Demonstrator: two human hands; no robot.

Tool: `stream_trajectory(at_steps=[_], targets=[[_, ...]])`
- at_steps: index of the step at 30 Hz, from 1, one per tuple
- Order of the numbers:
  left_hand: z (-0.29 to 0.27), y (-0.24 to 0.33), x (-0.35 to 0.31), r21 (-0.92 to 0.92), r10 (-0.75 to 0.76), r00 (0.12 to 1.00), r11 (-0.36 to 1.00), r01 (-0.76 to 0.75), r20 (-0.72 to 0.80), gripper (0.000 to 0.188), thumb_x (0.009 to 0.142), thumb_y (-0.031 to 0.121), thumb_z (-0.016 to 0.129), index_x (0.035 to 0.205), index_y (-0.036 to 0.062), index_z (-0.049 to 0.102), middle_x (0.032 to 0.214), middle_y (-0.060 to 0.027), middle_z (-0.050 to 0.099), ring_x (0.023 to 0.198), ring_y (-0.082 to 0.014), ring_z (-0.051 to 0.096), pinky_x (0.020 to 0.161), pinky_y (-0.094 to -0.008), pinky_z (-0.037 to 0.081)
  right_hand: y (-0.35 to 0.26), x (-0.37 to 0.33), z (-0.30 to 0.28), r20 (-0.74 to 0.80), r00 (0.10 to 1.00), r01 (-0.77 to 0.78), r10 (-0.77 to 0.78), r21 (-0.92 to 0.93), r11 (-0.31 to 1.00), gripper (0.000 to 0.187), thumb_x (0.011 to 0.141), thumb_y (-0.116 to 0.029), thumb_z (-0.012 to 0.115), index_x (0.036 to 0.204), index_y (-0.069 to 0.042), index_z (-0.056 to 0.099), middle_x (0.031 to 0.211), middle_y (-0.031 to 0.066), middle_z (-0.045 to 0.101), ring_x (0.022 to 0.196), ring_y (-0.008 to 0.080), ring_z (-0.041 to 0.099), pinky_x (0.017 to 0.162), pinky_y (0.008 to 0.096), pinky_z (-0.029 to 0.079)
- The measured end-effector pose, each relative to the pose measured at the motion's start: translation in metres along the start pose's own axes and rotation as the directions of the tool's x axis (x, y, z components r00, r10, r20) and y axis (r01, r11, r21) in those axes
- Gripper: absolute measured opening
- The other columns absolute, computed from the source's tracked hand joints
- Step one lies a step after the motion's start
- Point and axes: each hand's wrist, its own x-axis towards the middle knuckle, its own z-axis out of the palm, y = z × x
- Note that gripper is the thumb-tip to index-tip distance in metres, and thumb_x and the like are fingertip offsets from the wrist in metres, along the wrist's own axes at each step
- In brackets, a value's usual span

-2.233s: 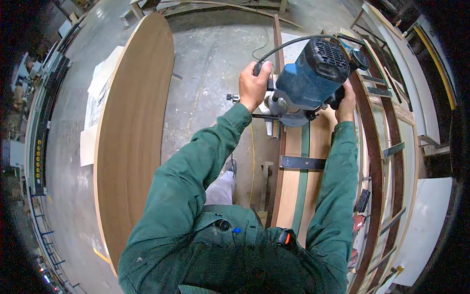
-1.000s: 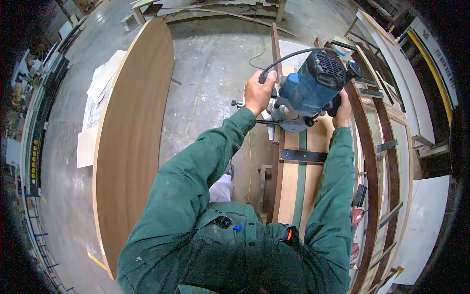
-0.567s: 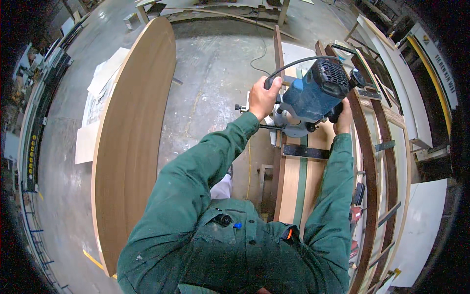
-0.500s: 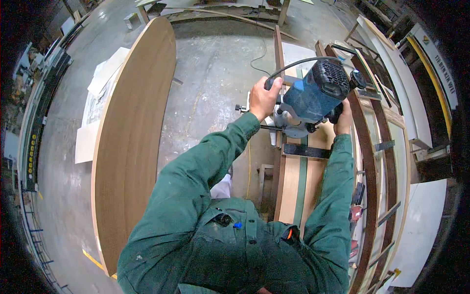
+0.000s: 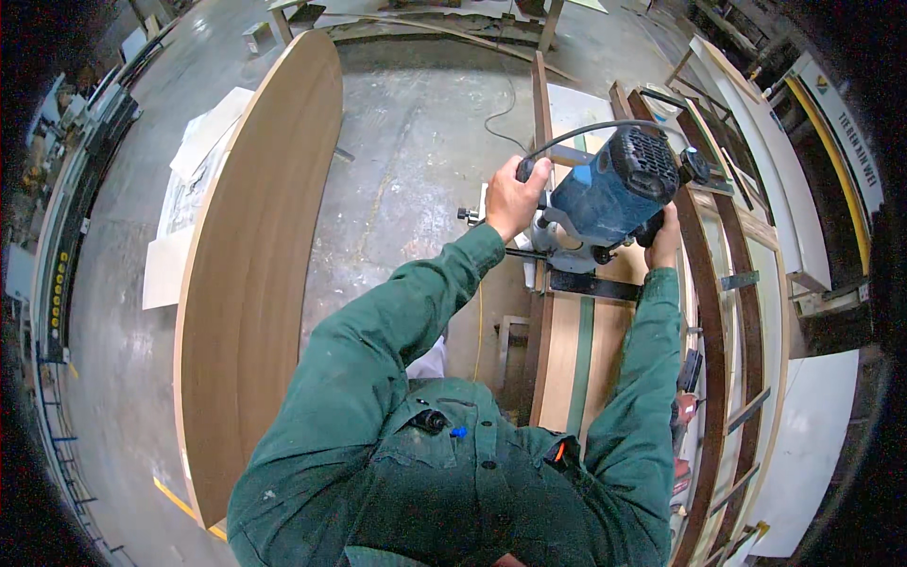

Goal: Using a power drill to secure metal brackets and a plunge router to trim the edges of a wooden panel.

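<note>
A blue and black plunge router (image 5: pixel 605 200) stands over the wooden frame at the right, its motor tilted rightward in the view. My left hand (image 5: pixel 515 201) grips the router's left handle, close to where the black cord runs up. Around the right-hand handle, my right hand (image 5: pixel 666 238) is closed, partly hidden by the tool. A dark metal crossbar (image 5: pixel 595 286) lies just on the near side of the router base. Under it is a pale wood piece with a green stripe (image 5: pixel 582 354), flanked by brown rails (image 5: pixel 545 345). The bit is out of sight.
A large oblong wooden panel (image 5: pixel 260 255) stands at my left, with pale sheets (image 5: pixel 203 142) behind it. More brown rails with dark crossbars (image 5: pixel 748 413) lie to the right, red tools (image 5: pixel 682 411) among them. A cord (image 5: pixel 491 118) trails across the floor.
The router and both my hands have shifted slightly toward me and a little right, nearer the dark crossbar. Both hands keep hold of the handles.
</note>
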Motion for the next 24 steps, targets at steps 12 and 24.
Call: stream_trajectory(at_steps=[12,24], targets=[[-0.001,-0.003,0.002,-0.009,-0.025,1.0,1.0,0.025,0.016,0.048,0.081,0.048,0.06,0.07,0.002,0.055,0.064,-0.0167,0.058,0.061,-0.0301,0.058,0.058,-0.0404,0.045,-0.004,-0.007,0.013,-0.071,0.997,-0.039,0.044,0.071,0.997,0.042,0.092,-0.035,0.049,0.119,-0.005,0.059,0.112,0.0045,0.063,0.102,0.0171,0.059,0.09,0.0316,0.044],[0.001,-0.005,0.009,-0.064,0.019,0.998,0.998,-0.015,0.062,0.045,0.082,0.045,0.06,0.069,0.0015,0.057,0.061,-0.013,0.057,0.058,-0.0225,0.057,0.057,-0.0367,0.044,-0.003,-0.014,0.01,-0.122,0.992,-0.011,0.017,0.05,0.999,0.034,0.089,-0.038,0.055,0.105,-0.009,0.063,0.101,0.0017,0.064,0.088,0.015,0.061,0.078,0.0305,0.047]])
